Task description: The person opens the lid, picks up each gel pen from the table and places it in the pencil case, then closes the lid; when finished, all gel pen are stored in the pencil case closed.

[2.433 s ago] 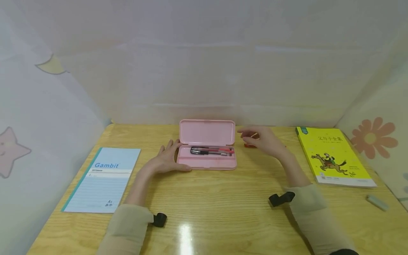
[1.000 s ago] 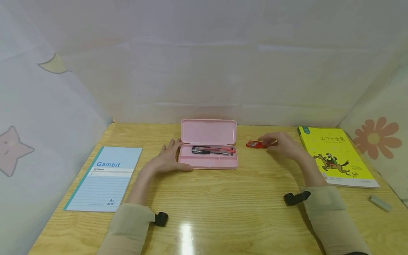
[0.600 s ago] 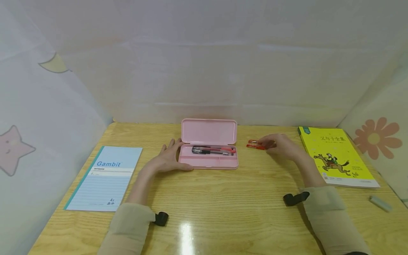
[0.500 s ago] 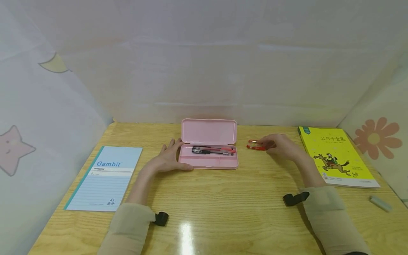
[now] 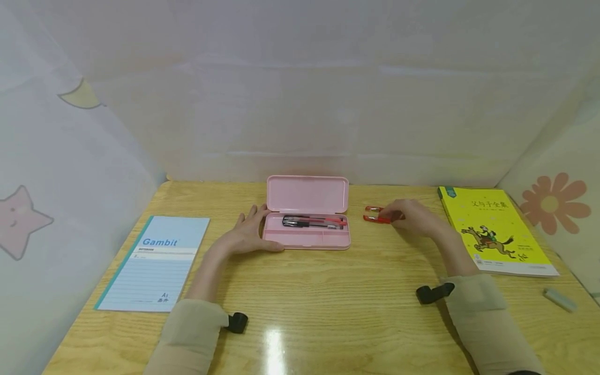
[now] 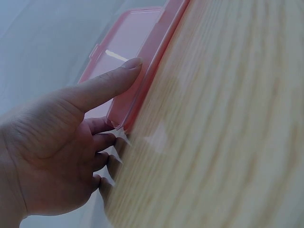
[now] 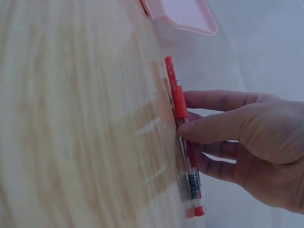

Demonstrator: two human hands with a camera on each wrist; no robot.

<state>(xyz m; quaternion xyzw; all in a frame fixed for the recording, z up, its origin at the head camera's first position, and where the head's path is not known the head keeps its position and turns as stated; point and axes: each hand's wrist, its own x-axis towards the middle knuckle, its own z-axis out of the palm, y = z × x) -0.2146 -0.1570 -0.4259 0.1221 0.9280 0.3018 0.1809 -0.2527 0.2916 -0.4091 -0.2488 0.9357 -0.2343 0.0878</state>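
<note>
A pink pencil case [image 5: 292, 239] stands open at the back of the table, with black and red pens [image 5: 304, 222] in its rear compartment. My left hand [image 5: 244, 234] holds its left end, thumb [image 6: 107, 88] along the front wall, fingers at the end. To the right of the case, my right hand [image 5: 414, 216] pinches a red gel pen [image 7: 176, 90] between thumb and fingers, close to the tabletop. In the head view two red pen ends [image 5: 376, 219] show left of the fingertips, slightly apart; the hand hides the rest.
A blue Gambit notebook [image 5: 154, 265] lies at the left. At the right lies a yellow book [image 5: 487, 219], with a small grey stick-like object [image 5: 559, 299] in front of it. A pale curtain [image 5: 304, 104] rises behind the table [image 5: 304, 291].
My right hand has moved right, away from the case, and taken hold of a red pen. The two red pens, together a second ago, now lie slightly apart. My left hand stays on the case.
</note>
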